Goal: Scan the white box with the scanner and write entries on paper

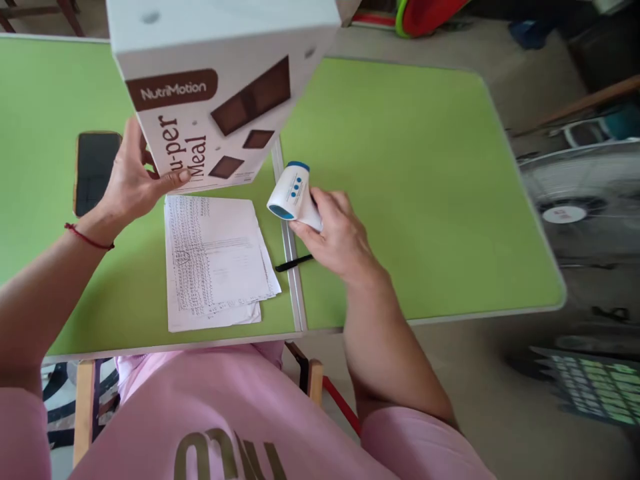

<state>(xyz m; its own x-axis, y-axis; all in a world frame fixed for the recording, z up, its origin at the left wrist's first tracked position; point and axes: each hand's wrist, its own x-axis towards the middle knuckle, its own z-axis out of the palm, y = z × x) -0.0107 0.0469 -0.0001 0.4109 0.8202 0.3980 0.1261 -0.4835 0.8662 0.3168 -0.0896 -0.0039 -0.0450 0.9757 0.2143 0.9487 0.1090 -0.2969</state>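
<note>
NutriMotion box (220,100) is tilted at 11 o'clock over the desk (425,187), left hand (133,180) half-curled, pinching its lower corner. Right hand (343,237)'s wrapped round a white thermometer gun (295,190), 5 o'clock from the box. Midway, I'd guess: both grabbed, neither put down yet.

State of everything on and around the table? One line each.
White box: tilted in view, gripped by left hand; table contact unclear.
Handheld device: gripped by its handle in right hand; on or off unclear.
Phone: lying flat, screen dark.
Papers: loosely stacked, edges uneven, written on.
Pen: lying across table seam, partly hidden.
Fan: spinning or not unclear.
</note>
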